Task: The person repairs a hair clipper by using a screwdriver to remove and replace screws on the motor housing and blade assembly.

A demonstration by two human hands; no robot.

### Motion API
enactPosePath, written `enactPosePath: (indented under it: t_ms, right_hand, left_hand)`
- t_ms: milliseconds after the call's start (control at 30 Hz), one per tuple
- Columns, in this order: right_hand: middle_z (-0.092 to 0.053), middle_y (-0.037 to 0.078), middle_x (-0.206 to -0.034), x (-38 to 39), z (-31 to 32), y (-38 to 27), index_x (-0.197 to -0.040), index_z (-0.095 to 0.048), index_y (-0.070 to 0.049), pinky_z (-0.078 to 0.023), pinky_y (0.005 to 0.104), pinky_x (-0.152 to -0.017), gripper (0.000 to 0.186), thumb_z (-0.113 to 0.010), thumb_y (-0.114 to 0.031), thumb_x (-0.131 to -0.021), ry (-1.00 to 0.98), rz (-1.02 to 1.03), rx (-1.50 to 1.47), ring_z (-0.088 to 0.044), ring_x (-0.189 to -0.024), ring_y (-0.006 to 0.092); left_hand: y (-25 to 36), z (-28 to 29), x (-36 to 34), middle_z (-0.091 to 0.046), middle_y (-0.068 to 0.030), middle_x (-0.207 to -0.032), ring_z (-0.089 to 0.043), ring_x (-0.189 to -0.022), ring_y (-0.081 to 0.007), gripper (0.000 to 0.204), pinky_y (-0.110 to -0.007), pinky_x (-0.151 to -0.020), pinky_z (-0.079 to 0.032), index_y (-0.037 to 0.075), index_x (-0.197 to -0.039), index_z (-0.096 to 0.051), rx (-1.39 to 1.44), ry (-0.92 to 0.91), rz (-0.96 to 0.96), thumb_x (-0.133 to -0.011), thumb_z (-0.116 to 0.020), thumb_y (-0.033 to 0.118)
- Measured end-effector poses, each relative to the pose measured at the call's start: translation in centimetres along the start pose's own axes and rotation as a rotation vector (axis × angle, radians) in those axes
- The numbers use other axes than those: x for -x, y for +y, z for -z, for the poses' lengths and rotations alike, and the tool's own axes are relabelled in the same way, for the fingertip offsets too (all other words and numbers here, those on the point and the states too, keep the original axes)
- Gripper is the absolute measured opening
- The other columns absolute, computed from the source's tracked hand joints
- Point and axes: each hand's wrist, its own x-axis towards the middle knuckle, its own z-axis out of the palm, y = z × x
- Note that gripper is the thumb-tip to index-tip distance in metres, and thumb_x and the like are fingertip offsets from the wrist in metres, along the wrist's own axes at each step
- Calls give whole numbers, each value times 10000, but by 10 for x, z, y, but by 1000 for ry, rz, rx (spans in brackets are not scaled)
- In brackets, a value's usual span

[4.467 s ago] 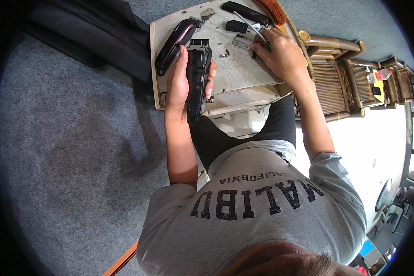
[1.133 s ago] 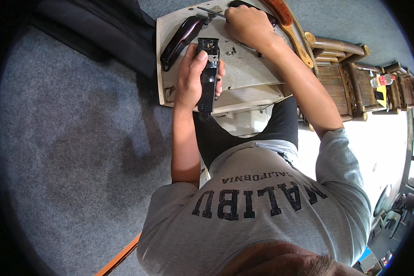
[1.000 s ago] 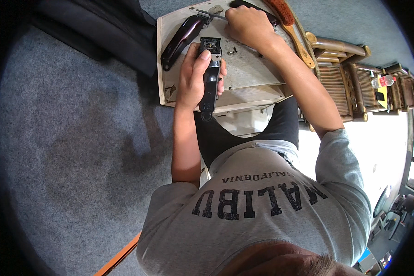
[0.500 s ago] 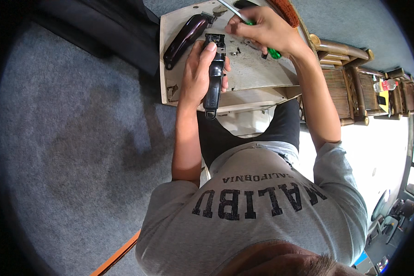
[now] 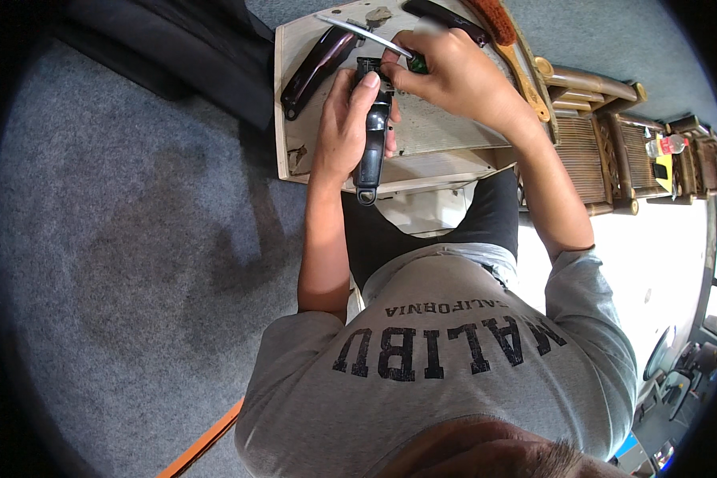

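Observation:
My left hand [image 5: 342,135] is wrapped round a black hair clipper [image 5: 371,151], thumb on its front and blade end pointing away from me. In my right hand [image 5: 470,88] is a screwdriver [image 5: 366,34], its green handle mostly hidden in the palm. The metal shaft points up to the left, over the second clipper. Thumb and index finger of the right hand reach the right side of the held clipper's head; whether they pinch a small part there is hidden. A dark maroon clipper [image 5: 319,73] lies left of my left hand on the worn wooden tabletop [image 5: 446,135].
At the far right of the tabletop lie a dark, long tool [image 5: 450,17] and a brush [image 5: 524,80] with a wooden handle. Bamboo seats [image 5: 579,155] stand to the right, with a bottle [image 5: 666,146] on one. Black cloth [image 5: 167,60] hangs at the left.
My right hand has moved left and nearer to the clipper head. The screwdriver's shaft has swung further left and lower. My left hand has barely moved with the clipper.

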Motion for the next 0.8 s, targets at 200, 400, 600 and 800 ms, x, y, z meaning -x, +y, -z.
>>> enactPosePath:
  t_ms: [200, 400, 600, 800]
  right_hand:
    - [-703, 236, -805, -3, 7, 1, -1096, -733, 28, -546, 431, -667, 239, -726, -166, -955, -21, 133, 100, -704, -722, 387]
    - [-731, 227, -833, -11, 13, 7, -1075, -743, 25, -557, 438, -707, 218, -723, -158, -958, -114, 203, 66, -725, -759, 382]
    - [-755, 214, -893, -16, 19, 7, -1075, -759, 13, -570, 456, -768, 232, -736, -189, -964, -150, 257, 201, -744, -830, 379]
    - [-760, 209, -906, -18, 19, 4, -1100, -774, 7, -570, 460, -771, 240, -749, -188, -962, -145, 261, 226, -742, -839, 387]
  left_hand:
    - [2, -2, 0, -664, -92, -775, -646, -513, -142, 381, -281, -432, -530, 64, -1132, -522, 6, -3, -4, -1104, -558, 443]
    - [0, 1, -1, -670, -89, -779, -643, -503, -143, 395, -283, -431, -537, 64, -1141, -524, -12, 2, 3, -1100, -555, 455]
    - [1, 0, -1, -669, -88, -782, -645, -508, -144, 412, -283, -433, -537, 63, -1157, -527, -22, 2, 14, -1100, -551, 470]
    - [1, 1, 0, -666, -94, -786, -649, -518, -147, 403, -286, -434, -537, 68, -1133, -509, -3, -4, 10, -1105, -542, 469]
